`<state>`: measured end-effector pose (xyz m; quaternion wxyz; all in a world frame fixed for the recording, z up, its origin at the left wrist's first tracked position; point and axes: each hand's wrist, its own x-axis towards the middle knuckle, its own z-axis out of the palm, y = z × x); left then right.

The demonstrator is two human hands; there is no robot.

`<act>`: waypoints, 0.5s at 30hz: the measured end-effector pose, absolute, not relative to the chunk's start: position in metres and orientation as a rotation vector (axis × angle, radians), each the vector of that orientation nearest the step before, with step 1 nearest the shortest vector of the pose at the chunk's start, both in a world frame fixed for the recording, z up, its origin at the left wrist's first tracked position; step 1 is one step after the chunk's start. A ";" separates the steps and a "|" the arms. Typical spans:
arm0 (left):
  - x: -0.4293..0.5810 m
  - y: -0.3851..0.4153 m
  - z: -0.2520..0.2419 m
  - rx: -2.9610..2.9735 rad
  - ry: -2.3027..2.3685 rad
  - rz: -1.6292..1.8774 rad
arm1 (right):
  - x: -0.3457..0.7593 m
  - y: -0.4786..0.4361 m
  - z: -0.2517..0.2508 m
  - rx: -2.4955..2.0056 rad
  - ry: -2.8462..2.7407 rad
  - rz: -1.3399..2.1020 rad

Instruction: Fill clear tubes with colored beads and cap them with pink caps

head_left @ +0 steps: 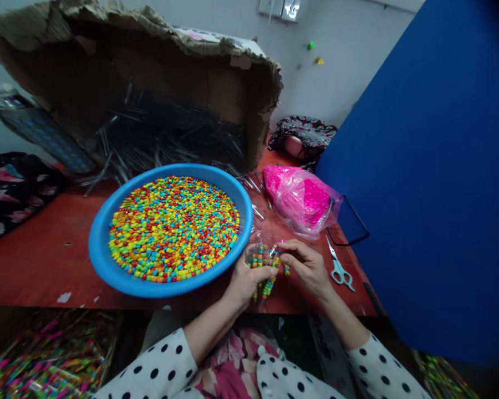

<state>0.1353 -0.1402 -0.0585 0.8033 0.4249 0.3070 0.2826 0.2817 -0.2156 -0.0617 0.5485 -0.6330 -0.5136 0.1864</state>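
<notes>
The person's left hand (247,271) is grasping a bunch of slim, clear plastic tubes filled with multicoloured beads (258,259), holding them over the front edge of the red tabletop (33,266), just beside a basin. The right hand (310,266) is curling its thumb and forefinger at the pink upper end of one tube; I cannot tell whether it is pinching it or only touching it. The round blue plastic basin (244,244) is sitting to the left, holding a wide heap of small, glossy red, yellow, green, orange and blue beads (174,227). Beyond the right hand, a clear plastic bag of bright pink pieces (301,197) is slumping on the table, and pale-handled metal scissors (340,271) are lying near the wrist. Behind the basin, a torn brown cardboard box (260,105) is gaping open, with loose clear tubes (170,144) spilling out.
</notes>
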 end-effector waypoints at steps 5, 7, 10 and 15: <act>0.138 -0.142 -0.067 0.904 0.690 0.600 | 0.274 -0.214 -0.068 -1.496 -1.189 0.362; 0.138 -0.142 -0.070 0.897 0.703 0.584 | 0.270 -0.212 -0.068 -1.506 -1.194 0.365; 0.136 -0.139 -0.071 0.939 0.738 0.572 | 0.270 -0.208 -0.074 -1.575 -1.063 0.434; 0.127 -0.133 -0.065 1.085 0.849 0.622 | 0.300 -0.203 -0.093 -1.757 -0.921 0.384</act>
